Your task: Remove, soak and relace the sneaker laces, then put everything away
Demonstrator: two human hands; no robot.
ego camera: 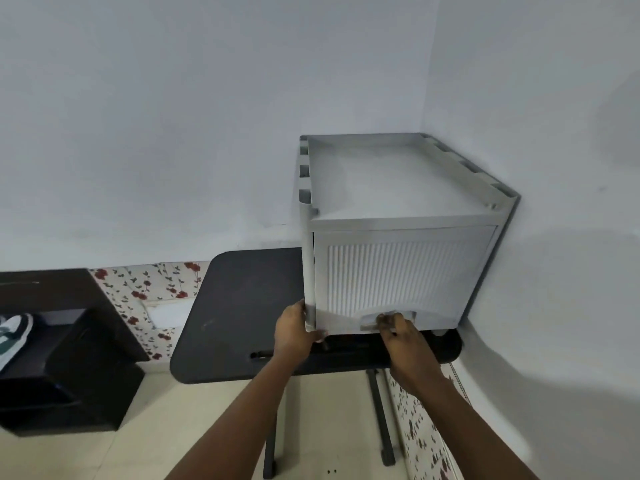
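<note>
A grey plastic storage cabinet (398,188) with a ribbed front door (398,275) stands on a dark table (239,306) in the room's corner. The door looks closed. My left hand (294,327) holds the cabinet's lower left front corner, thumb against its side. My right hand (398,332) has its fingers curled into the recessed handle (388,318) at the door's bottom edge. A white and green sneaker (14,336) shows partly at the far left edge, on a dark shelf. No laces can be made out.
Dark wooden furniture (69,358) stands at the left. A floral cloth (149,292) lies between it and the table. The table's dark legs (381,410) reach down to a beige tiled floor. Grey walls close in behind and to the right.
</note>
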